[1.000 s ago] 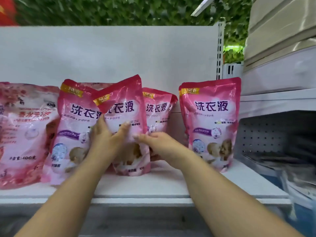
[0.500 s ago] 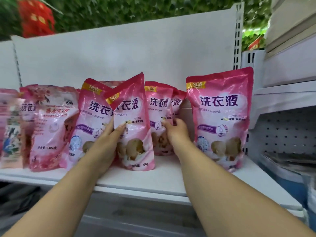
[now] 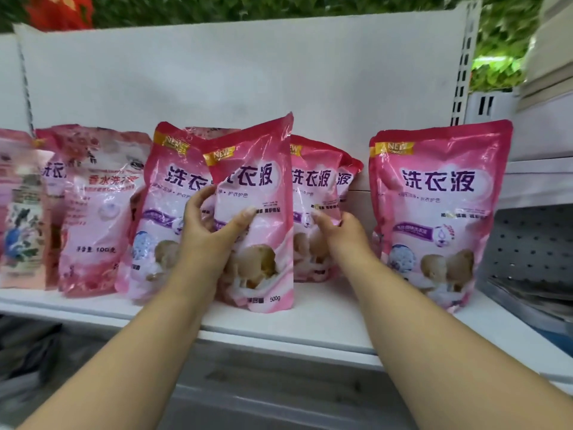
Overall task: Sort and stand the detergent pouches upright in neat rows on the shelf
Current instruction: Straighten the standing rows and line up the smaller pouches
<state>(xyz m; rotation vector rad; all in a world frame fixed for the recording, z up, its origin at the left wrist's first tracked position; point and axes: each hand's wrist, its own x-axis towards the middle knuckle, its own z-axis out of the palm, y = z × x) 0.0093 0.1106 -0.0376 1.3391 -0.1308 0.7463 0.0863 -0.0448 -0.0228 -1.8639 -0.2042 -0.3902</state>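
Our right hand (image 3: 338, 231) has left front pouch (image 3: 257, 212), now touches rear pouch (image 3: 313, 197) at 3 o'clock, fingers relaxed. Left hand (image 3: 210, 231) still grips front pouch. Rear row next, we judge.

Right pouch (image 3: 440, 212): yellow corner tag read "NEW"; large purple characters "洗衣液" ran across upper front; small print below too blurred to read.

Middle front pouch (image 3: 263, 218): tag "NEW", characters "衣液" showed, first character cut off at pouch edge; "500g" stood at bottom edge.

Pouch behind left (image 3: 164, 193): "NEW" tag, "洗衣" visible.

Pouch behind right (image 3: 310, 193): "洗衣液" readable, tag partly covered.

Paler pouch further left (image 3: 99, 212): red characters "香水洗", remainder blurred; weight line near bottom unreadable.
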